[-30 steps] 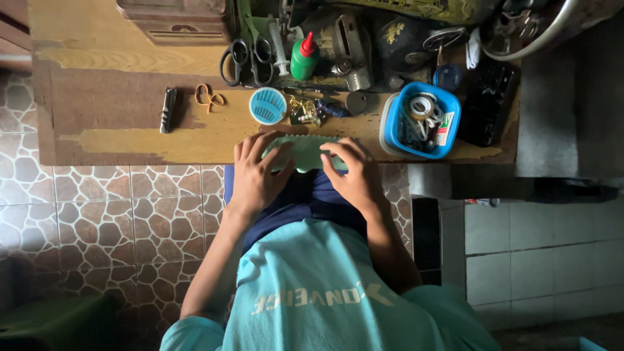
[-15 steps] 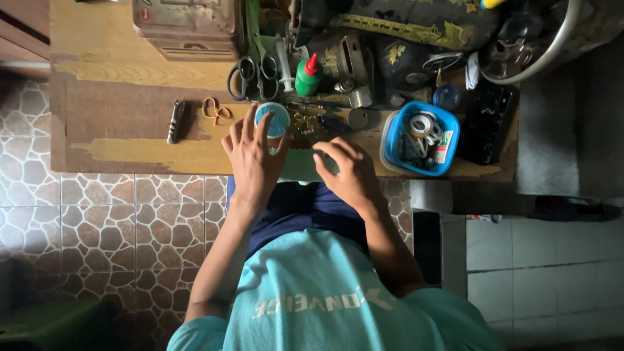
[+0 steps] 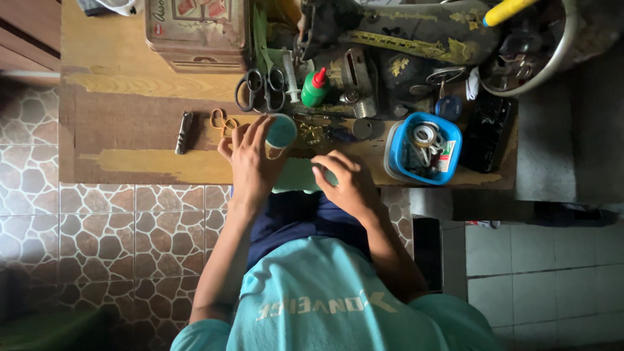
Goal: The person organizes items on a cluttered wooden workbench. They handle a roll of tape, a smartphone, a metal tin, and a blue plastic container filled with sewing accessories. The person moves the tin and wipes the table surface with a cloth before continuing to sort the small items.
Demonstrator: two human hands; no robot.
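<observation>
- Two hands work at the near edge of the wooden tabletop (image 3: 130,97): the left hand (image 3: 250,162) and the right hand (image 3: 348,182).
- One small round teal container (image 3: 282,131) sits at the left hand's fingertips; the fingers are spread and curl about its near side, touching it.
- One pale green piece of cloth (image 3: 296,175) lies between the two hands at the tabletop's near edge; the right hand rests on it with fingers bent, pressing rather than pinching, so far as can be told.
- One pair of black scissors (image 3: 260,88) lies far of the left hand, and one green bottle with a red cap (image 3: 315,88) stands just right of it.
- One blue tub (image 3: 422,148) of small bits sits to the right of the right hand.
- One dark folding tool (image 3: 184,132) lies to the left, with orange rubber bands (image 3: 221,120) beside it.
- One rusty tin box (image 3: 198,32) stands at the far left.
- Against half a second ago, the left hand has shifted slightly off the teal container, which now shows more fully; a second ago both hands lay on the cloth.
</observation>
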